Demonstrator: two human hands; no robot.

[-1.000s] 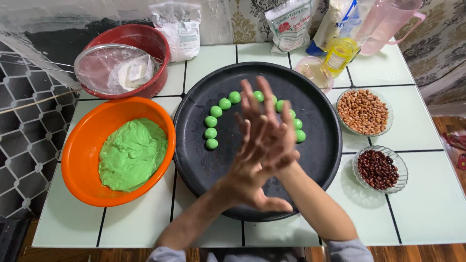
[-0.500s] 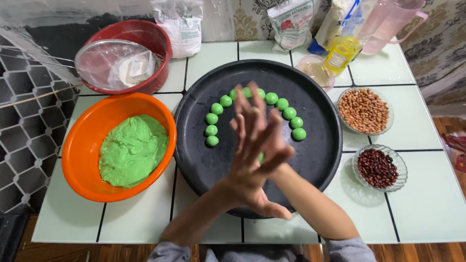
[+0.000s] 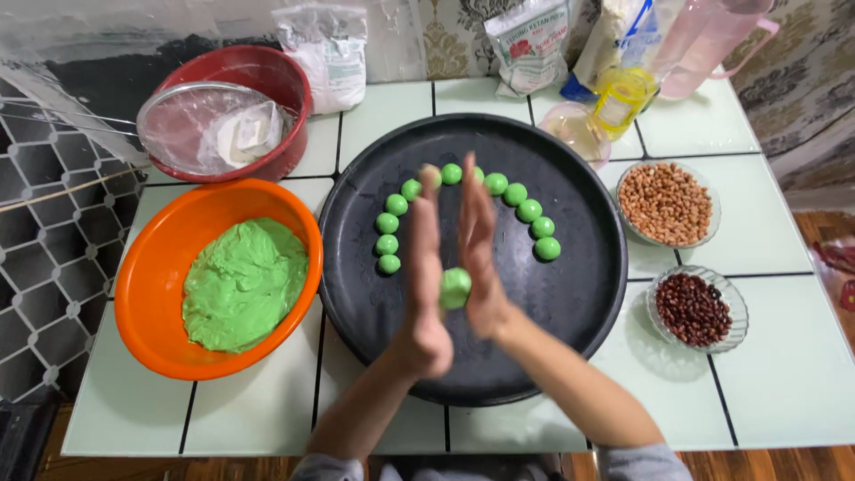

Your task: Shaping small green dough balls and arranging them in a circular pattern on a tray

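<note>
At the centre of the frame the left hand (image 3: 426, 294) and the right hand (image 3: 481, 254) stand palm to palm, edges toward the camera, fingers straight and together, pointing toward the top of the frame. Pressed between the two palms, low near their heels, is a green dough ball (image 3: 455, 288); it is roundish, so no long axis or pointing direction can be told. The hands hang over a round black tray (image 3: 356, 294) that fills the middle of the picture. On the tray an arc of small green balls (image 3: 388, 242) opens toward the bottom of the frame, partly hidden behind the fingertips. Left of the tray, touching its rim or just beside it, an orange bowl (image 3: 151, 267) holds a mass of green dough (image 3: 242, 283). At the upper left a red bowl (image 3: 267, 76) carries a plastic-covered sieve or lid. To the right stand a glass dish of peanuts (image 3: 668, 203) and, below it, a glass dish of dark red beans (image 3: 695, 307). Bags, a yellow bottle (image 3: 621, 98) and a pink jug (image 3: 704, 40) line the top edge. Everything rests on a pale tiled tabletop (image 3: 784, 374) with dark joints; wooden floor shows at the lower right, patterned wall above.
</note>
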